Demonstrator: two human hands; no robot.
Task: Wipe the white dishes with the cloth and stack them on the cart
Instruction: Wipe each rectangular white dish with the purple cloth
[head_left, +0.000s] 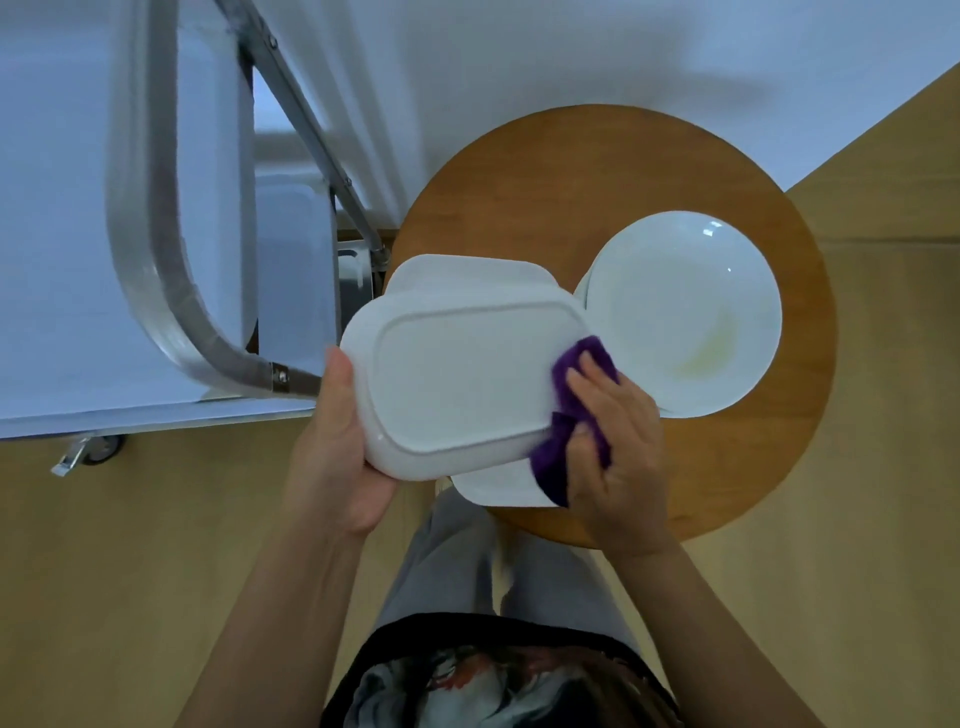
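- cart (171, 291): far left, metal tube handle looping over a pale top surface; one caster wheel (96, 451) visible under its near edge, on the tan floor (130, 571).
- left hand (340, 447): grasping the left end of the oblong white dish (457, 379). Thumb lies up along the dish's left edge, palm under the lower-left corner; remaining fingers hidden behind the dish.
- oblong white dish: held up off the table, underside facing the camera, raised foot ring visible. It sits between the two hands, just right of the cart's near corner, over the left edge of the round wooden table (597, 171).
- more white oblong dishes (467, 270) show behind and below the held one: a rim edge above it and a corner at the bottom right near the cloth. Count unclear, mostly hidden.
- purple cloth (566, 415): bunched, pressed onto the right end of the held dish's underside and wrapping past its lower-right edge.
- right hand (618, 441): clenched around the cloth, fingers curled over it, fingertips pushing it against the dish.
- round white plate (685, 312): right of the held dish, lying flat on the table, face up, faint yellowish smear in the lower part. A second rim peeks out at its left edge, so it tops a stack.
- bottom centre: person's grey trousers and patterned top.
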